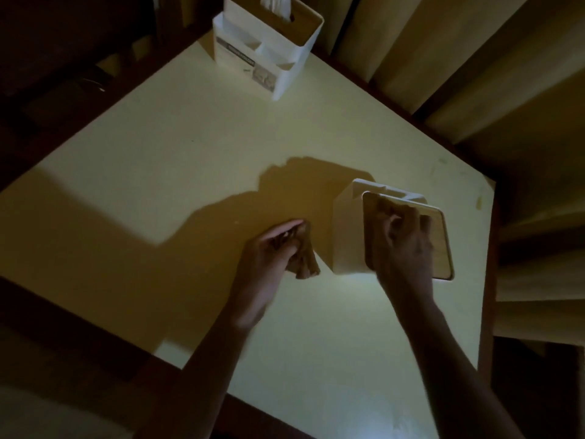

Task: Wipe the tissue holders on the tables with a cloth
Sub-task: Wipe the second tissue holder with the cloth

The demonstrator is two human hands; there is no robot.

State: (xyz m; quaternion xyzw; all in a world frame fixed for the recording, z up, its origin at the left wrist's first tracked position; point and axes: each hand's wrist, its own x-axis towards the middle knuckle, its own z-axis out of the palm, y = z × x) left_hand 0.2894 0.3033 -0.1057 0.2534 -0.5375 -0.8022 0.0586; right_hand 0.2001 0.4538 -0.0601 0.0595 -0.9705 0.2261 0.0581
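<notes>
Your two bare forearms reach in from the near edge over a pale yellow bench in dim light. Your left hand curls its fingers round a bunched brown cloth, which hangs just off the bench surface near the middle. Your right hand lies across the wooden lid of the near tissue holder, fingers bent over the lid's far part; whether they grip anything there is too dark to tell. That holder is a cream box with rounded corners, standing on the right half of the bench, close to the right edge, the cloth just to its left and not touching it. A second tissue holder, white with front compartments, a printed label and a tissue poking from its wooden top, stands at the far corner, well apart from the first. Broad bare surface lies to the left and between the two holders, crossed by your arms' dark shadow. Curtains hang in folds beyond the bench's far right edge.
</notes>
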